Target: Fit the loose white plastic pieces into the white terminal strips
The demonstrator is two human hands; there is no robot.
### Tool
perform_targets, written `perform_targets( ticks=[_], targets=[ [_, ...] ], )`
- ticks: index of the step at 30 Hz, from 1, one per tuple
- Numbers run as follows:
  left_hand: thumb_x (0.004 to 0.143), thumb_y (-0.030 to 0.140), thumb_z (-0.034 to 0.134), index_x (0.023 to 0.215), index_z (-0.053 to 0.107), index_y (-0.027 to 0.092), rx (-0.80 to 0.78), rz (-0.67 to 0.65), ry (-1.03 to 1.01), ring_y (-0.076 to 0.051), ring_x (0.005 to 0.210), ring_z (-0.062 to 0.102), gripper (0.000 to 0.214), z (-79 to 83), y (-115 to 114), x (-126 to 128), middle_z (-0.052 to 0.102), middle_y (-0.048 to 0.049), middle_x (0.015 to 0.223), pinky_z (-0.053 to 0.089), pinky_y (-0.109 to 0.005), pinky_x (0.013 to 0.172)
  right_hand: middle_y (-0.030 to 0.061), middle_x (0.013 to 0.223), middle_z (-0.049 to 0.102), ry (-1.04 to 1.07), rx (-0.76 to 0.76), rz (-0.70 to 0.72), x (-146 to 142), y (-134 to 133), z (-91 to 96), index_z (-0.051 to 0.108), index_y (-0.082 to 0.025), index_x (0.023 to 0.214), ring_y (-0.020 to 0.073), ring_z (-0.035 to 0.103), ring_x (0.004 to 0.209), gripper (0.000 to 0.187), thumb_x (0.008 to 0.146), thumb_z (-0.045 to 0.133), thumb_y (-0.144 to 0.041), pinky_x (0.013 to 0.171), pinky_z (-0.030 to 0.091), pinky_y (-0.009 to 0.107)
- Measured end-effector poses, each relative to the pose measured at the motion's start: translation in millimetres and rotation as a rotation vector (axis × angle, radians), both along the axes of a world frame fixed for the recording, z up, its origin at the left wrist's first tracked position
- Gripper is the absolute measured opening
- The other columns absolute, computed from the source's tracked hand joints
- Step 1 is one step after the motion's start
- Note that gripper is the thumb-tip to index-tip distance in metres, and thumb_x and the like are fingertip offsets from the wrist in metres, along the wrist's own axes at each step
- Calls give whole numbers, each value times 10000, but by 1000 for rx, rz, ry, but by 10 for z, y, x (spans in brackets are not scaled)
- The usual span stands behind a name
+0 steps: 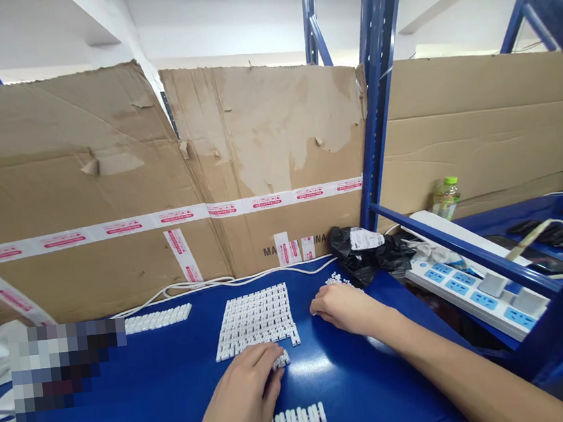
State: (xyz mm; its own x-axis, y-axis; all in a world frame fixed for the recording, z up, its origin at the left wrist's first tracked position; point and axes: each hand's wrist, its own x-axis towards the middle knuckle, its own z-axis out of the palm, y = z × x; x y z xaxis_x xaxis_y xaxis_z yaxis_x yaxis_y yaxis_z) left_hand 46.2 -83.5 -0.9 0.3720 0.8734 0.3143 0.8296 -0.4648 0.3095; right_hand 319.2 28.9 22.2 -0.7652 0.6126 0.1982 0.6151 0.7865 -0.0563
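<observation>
My left hand [247, 386] curls its fingers over a few small white plastic pieces [282, 359] at the near edge of a block of the same kind. That block [257, 317] is made of slim white pieces laid in close, even rows on the blue table [169, 390]. Close to my left wrist lies a short row of white pieces [298, 420], partly covered by the hand. Farther right, my right hand [344, 306] is closed with its fingers bent down, beside a loose heap of tiny white parts [336, 279]. Its fingertips are turned away, so anything they pinch is hidden.
Another row of white pieces [158, 319] lies at the back left, beside a blurred-out patch. A black plastic bag [357, 260] sits behind my right hand. To the right are a power strip [471, 295], a blue rack post [374, 94] and a green-capped bottle [446, 199]. Cardboard [273, 131] walls the back.
</observation>
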Motion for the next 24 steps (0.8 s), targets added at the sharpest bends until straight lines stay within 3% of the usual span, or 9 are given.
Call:
perform_targets(
  ticks=[7,12,16,20,24],
  targets=[
    [981,255,593,1236,750,309,-79,6,-66,-299,1082,779,304,20,78,-26,809,-52,1210,641,-443,930,70,952,755,147,-67,-15,195,118,3,790,-208,1033,234,684,921,245,914,627,-69,839,480,319],
    [932,246,630,1178,744,263,33,-31,-215,-268,911,799,272,331,333,122,817,-59,1102,656,-407,824,65,944,735,126,-104,-24,161,156,-77,770,-188,913,215,665,894,190,866,658,-41,821,488,294],
    [878,222,666,1122,749,248,-5,-38,-382,-215,789,791,258,535,642,290,818,-46,1057,660,-341,720,65,949,719,140,-88,-46,129,161,-106,747,-182,901,204,657,889,189,878,633,-32,809,483,277],
    [855,203,669,1059,755,233,-16,-20,-514,-197,784,784,223,482,835,385,818,-41,997,658,-321,714,69,927,717,140,-92,-83,132,177,-101,742,-171,912,213,661,888,194,871,628,-20,796,481,283],
    [878,263,678,1098,760,225,-46,-3,-622,-200,789,781,238,324,852,341,812,-42,937,665,-339,748,80,965,726,192,-90,-87,127,219,-116,744,-167,908,220,668,914,162,886,648,-39,821,489,290]
  ],
)
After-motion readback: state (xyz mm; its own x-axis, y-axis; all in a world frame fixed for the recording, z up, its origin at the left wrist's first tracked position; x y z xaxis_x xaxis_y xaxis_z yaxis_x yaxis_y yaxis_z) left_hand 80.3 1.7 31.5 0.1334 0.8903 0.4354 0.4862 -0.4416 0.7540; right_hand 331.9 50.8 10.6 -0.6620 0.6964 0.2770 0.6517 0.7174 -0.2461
